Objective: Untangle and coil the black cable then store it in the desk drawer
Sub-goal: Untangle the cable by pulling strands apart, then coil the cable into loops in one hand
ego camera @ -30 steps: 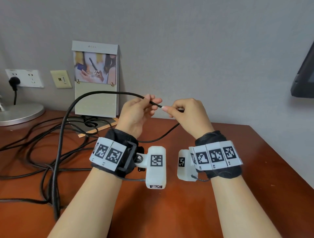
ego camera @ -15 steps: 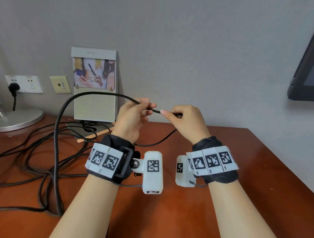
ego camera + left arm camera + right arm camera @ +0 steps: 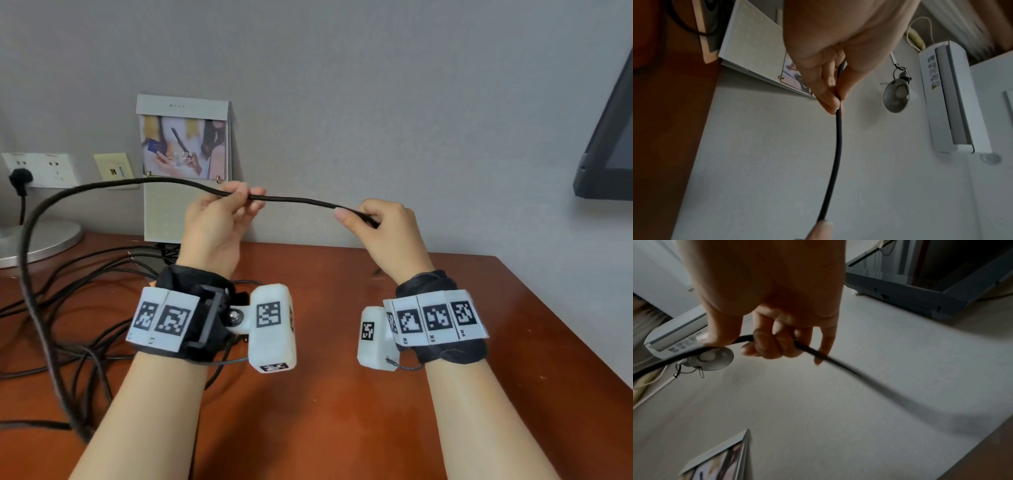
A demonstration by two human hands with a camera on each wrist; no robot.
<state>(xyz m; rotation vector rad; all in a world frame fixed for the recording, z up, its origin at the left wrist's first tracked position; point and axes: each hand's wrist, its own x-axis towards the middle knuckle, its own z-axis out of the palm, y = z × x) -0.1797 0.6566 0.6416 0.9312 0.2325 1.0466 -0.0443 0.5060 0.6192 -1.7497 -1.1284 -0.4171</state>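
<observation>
A black cable runs taut between my two raised hands above the desk. My left hand pinches it between thumb and fingers, as the left wrist view shows at the cable. My right hand grips it with curled fingers; in the right wrist view the cable passes through the fist and trails off blurred. Left of my left hand the cable arcs out and drops to a tangle of black loops on the desk's left side. No drawer is in view.
The red-brown wooden desk stands against a grey wall. A desk calendar stands behind my left hand. A lamp base and wall sockets with a black plug are at the left. A dark monitor hangs at right.
My hands have moved apart and risen, the right hand going right. A longer stretch of cable now spans between them. The loop at the left has lifted higher.
</observation>
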